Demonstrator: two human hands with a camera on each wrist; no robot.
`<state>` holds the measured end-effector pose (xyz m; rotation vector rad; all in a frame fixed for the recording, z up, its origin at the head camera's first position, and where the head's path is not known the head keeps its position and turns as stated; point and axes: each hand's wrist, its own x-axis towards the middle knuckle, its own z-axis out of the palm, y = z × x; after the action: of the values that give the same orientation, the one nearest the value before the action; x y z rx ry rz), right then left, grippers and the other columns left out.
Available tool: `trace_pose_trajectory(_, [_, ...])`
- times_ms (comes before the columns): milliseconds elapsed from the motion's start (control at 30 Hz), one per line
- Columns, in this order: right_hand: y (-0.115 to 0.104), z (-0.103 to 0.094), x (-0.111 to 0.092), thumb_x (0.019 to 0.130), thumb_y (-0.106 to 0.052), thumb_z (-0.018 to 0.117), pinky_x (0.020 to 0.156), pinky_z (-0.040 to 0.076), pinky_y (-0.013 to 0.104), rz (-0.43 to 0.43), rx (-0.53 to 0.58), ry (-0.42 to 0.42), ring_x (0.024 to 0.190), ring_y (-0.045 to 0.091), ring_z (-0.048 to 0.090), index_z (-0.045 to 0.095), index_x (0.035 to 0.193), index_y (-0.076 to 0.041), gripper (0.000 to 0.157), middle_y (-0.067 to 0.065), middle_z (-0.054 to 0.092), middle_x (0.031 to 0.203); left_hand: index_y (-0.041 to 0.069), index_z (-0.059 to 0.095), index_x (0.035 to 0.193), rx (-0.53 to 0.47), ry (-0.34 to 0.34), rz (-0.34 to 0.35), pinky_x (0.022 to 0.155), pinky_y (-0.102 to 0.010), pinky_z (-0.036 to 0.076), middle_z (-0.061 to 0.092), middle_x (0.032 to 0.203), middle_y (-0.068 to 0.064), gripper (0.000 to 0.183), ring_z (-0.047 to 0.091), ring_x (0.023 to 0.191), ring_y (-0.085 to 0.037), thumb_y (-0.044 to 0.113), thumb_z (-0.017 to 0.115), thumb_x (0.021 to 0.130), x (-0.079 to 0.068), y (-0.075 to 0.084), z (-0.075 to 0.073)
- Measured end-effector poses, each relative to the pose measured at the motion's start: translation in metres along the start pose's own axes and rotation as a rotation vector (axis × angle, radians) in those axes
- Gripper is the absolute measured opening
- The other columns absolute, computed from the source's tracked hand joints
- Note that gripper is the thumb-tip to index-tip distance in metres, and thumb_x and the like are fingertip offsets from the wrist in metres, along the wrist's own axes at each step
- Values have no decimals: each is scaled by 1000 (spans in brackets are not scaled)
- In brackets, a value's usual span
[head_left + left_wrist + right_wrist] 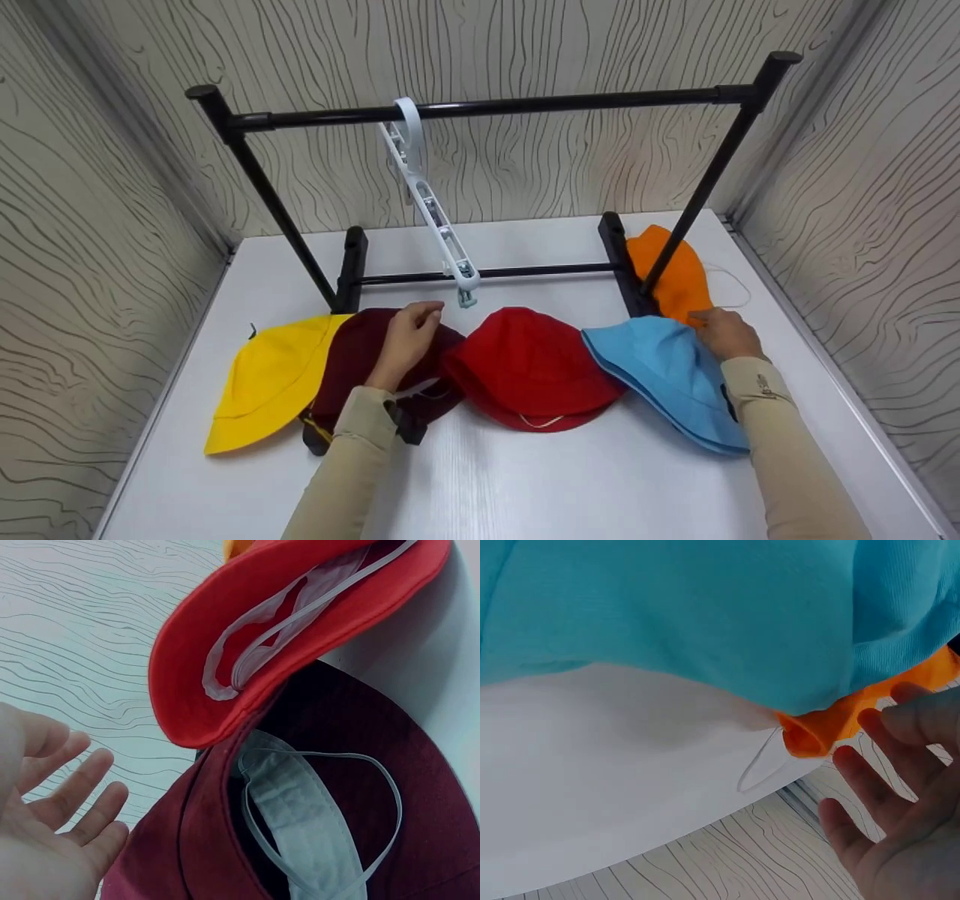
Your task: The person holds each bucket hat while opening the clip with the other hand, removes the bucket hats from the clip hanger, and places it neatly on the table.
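Note:
Above the maroon hat (367, 330) hovers my left hand (409, 337), its fingers loosely bent around nothing. In the left wrist view that hat (431, 787) shows its lining and elastic cord, beside the red hat's (187, 675) open underside. My right hand (727, 334) is at the near edge of the orange hat (667, 270), just behind the light blue hat (667, 360). In the right wrist view the fingers (866, 780) are spread and relaxed close to the orange brim (840, 724). The red hat (525, 352) lies between the hands.
A black rack (540, 105) stands behind the hats, with a white hanger (431, 202) on its top bar. The yellow hat (274, 367) lies far left on the white table (480, 487). Patterned walls (525, 45) enclose the back and sides.

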<state>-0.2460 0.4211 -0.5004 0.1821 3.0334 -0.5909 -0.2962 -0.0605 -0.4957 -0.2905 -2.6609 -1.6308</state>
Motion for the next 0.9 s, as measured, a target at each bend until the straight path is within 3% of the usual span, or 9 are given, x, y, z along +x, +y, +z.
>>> trace_pose_trajectory(133, [1,-3,4,94,-7,44,74,46,42,9,36,-102,92,37,54,48,132,12,43,39,46,131,2,66,120,9,20,18,98,-42,49,65,121,-15,27,61,112,-27,10,54,97,0,0,-4])
trace_pose_trajectory(333, [-4,-10,8,98,-15,36,86,46,53,-28,43,-144,108,46,53,45,134,13,47,38,44,135,0,66,118,66,42,73,96,-43,50,66,118,-16,27,62,110,-28,10,55,96,-1,-1,-9])
trace_pose_trajectory(433, [-9,-17,11,103,-26,31,92,44,57,-38,49,-176,114,49,50,44,136,13,53,38,47,132,0,65,120,136,51,91,100,-43,48,66,120,-16,28,61,113,-28,11,54,97,0,-2,-12])
trace_pose_trajectory(533, [-14,-24,13,104,-45,23,98,38,63,-23,50,-217,119,53,45,37,140,11,69,38,46,133,1,62,125,278,67,120,104,-42,45,64,125,-16,32,58,119,-29,15,54,98,1,-2,-16])
trace_pose_trajectory(633, [-21,-30,14,100,-59,17,102,30,69,-13,7,-213,125,57,37,26,147,8,83,39,37,140,3,58,131,480,88,171,108,-45,41,59,131,-18,38,55,123,-31,23,54,98,0,0,-22])
trace_pose_trajectory(767, [-33,-32,12,97,-65,22,104,16,74,-39,-87,-119,129,60,28,16,151,1,85,39,28,145,10,49,141,726,105,228,114,-51,29,46,145,-19,48,43,134,-36,34,50,100,-3,5,-29])
trace_pose_trajectory(900, [-46,-30,7,95,-67,28,105,3,76,-64,-155,-8,134,59,17,12,154,-8,86,36,19,150,19,35,150,860,111,224,118,-55,16,28,157,-16,57,25,145,-36,44,43,100,-4,13,-36])
